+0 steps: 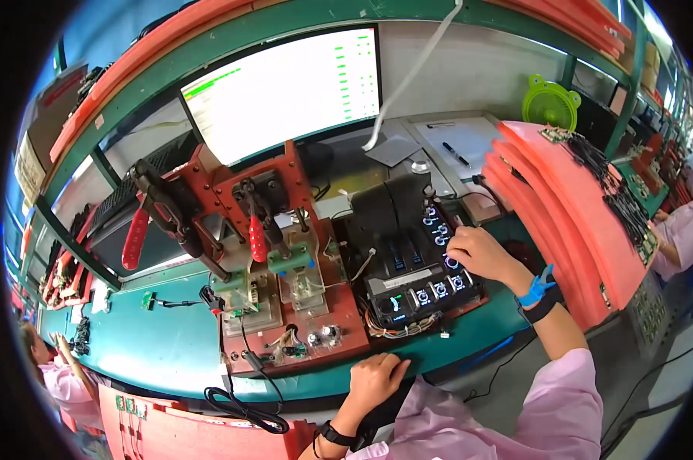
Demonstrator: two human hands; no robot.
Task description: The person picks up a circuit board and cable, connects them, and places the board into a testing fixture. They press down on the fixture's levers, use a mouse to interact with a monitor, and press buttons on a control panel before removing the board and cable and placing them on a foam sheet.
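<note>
Right of centre in the frame, the right hand (476, 251) had bent fingers at a lit knob (451, 262) on the black control box (381, 268), though whether they gripped it could not be told. At lower centre, the left hand (375, 381) was bent by the green table's (170, 337) front edge, its closure unclear.

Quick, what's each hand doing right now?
Left hand: loosely curled; no held object visible.
Right hand: at a lit round control; whether gripping it cannot be told.
</note>
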